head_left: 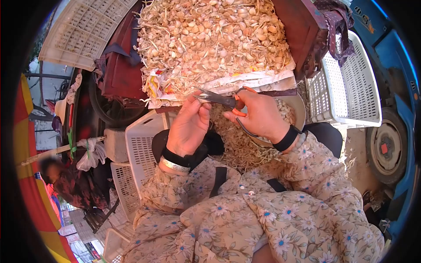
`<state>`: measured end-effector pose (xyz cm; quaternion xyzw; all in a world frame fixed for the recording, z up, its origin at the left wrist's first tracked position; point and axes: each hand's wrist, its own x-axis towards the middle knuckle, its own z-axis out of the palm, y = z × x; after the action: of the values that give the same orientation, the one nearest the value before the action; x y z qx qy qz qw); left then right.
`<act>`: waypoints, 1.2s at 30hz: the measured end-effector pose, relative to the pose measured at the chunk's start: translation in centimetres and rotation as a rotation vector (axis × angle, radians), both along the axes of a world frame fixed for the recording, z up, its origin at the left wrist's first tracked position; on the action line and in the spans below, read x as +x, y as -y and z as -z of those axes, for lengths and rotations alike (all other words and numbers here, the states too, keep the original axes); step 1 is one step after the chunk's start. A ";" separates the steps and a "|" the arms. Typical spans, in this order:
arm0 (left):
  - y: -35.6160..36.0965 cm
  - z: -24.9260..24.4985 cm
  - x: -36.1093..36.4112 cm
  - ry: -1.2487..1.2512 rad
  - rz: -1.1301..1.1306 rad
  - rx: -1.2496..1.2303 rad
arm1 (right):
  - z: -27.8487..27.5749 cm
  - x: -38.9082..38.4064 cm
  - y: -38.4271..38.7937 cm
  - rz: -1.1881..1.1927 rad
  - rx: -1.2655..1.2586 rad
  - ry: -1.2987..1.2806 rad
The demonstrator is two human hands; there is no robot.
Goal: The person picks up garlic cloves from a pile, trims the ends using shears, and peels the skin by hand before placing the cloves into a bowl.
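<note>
My right hand point(265, 117) grips a pair of scissors point(219, 99) by its orange and black handles. The dark blades point left and reach the fingertips of my left hand point(187, 126). Those fingers are pinched on a small pale piece that looks like a garlic clove point(202, 100), mostly hidden by fingers and blades. Just beyond both hands spreads a heap of garlic cloves point(215, 39) with dry skins and stalks, lying on a white printed sack point(245, 82). Below my right hand, a bowl point(300, 109) holds pale cloves, partly covered by the hand.
A white plastic crate point(346, 83) stands at the right, near a blue vehicle's wheel point(386, 144). More white crates point(142, 140) are at my left. Dry stalks and skins point(239, 151) lie below my hands. Another person point(81, 182) is at the far left.
</note>
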<state>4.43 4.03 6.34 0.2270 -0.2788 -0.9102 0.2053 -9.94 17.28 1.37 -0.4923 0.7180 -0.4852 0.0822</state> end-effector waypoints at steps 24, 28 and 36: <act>-1.8 -0.6 0.7 0.033 -0.152 0.004 | 0.0 0.8 0.0 -0.069 0.019 -0.047; 1.0 -1.7 4.4 0.212 -0.146 -0.431 | -0.4 0.8 -0.2 -0.117 0.073 0.146; 11.2 -3.1 11.5 1.125 0.249 -2.071 | -1.2 -0.9 -0.4 0.032 0.124 0.380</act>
<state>15.92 -7.12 9.41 0.2924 -0.9543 -0.0372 0.0501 -10.86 17.65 2.54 -0.3745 0.7259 -0.5252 0.2387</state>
